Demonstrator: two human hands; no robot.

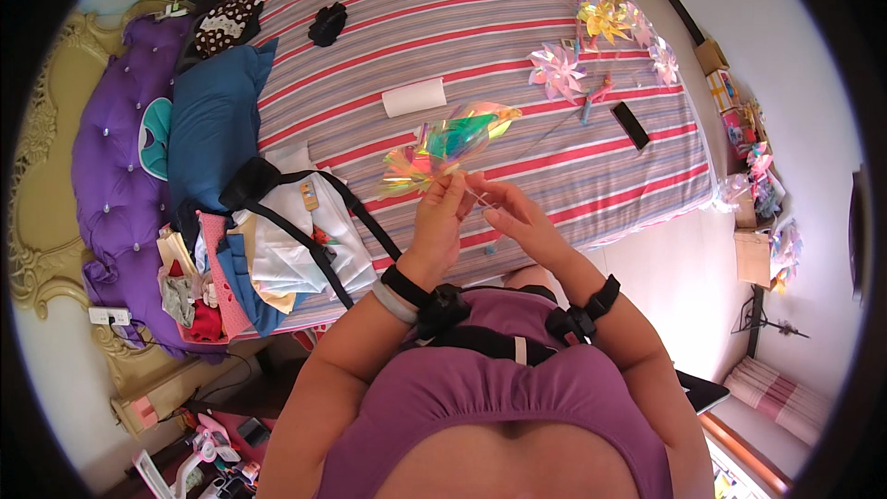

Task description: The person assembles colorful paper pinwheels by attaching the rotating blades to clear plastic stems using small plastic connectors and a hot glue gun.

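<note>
A shiny, iridescent film pinwheel [455,143] is held above the striped bed, just in front of me. My left hand [438,226] pinches it near the base of its vanes, thumb and fingers together. Close beside it, my right hand [520,219] has its thumb and fingertips around a thin whitish stick [478,197] that runs down from the pinwheel. Both wrists wear black straps with small dark devices. Beyond the pinwheel lies a white rectangular sheet or pad [414,98] on the bed.
Several finished-looking shiny pinwheels [605,18] lie at the bed's far right, near a black phone [631,125]. To the left are a blue pillow [222,120], folded clothes [300,236] and a black strap [277,212]. Cardboard boxes [753,257] stand along the right wall.
</note>
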